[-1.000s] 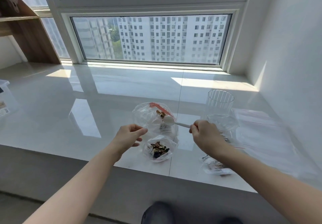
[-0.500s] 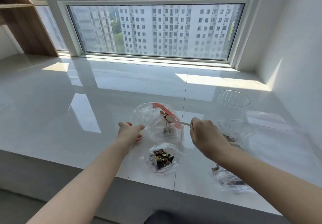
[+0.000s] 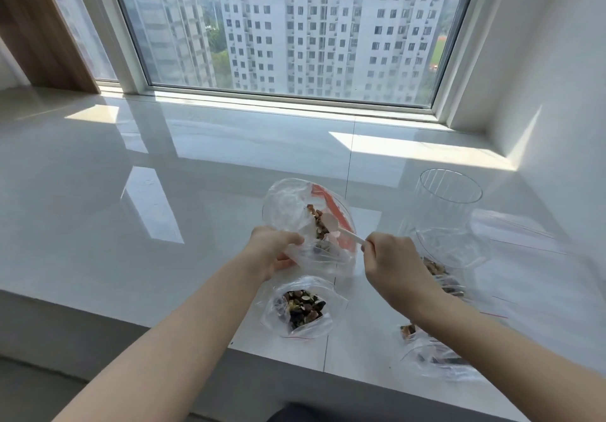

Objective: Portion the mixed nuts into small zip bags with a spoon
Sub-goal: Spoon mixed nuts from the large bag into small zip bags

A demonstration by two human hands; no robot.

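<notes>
A large clear bag with a red strip (image 3: 295, 205) stands open on the white sill, mixed nuts (image 3: 318, 221) showing inside. My left hand (image 3: 272, 251) pinches its near edge. A white spoon (image 3: 347, 236) reaches into the bag's mouth, its handle gripped by my right hand (image 3: 393, 264). A small zip bag (image 3: 303, 308) holding nuts lies just in front of the large bag. More small bags with nuts (image 3: 439, 352) lie at the right, partly behind my right forearm.
A clear ribbed cup (image 3: 447, 198) stands at the right over a clear bag (image 3: 455, 247). Flat empty zip bags (image 3: 531, 234) lie beside the right wall. The sill's front edge (image 3: 164, 331) drops off below my arms. The window runs along the back.
My left hand has moved right and taken hold of the large bag's edge. The spoon has stayed in the bag's mouth, and the view has tilted downward and closer.
</notes>
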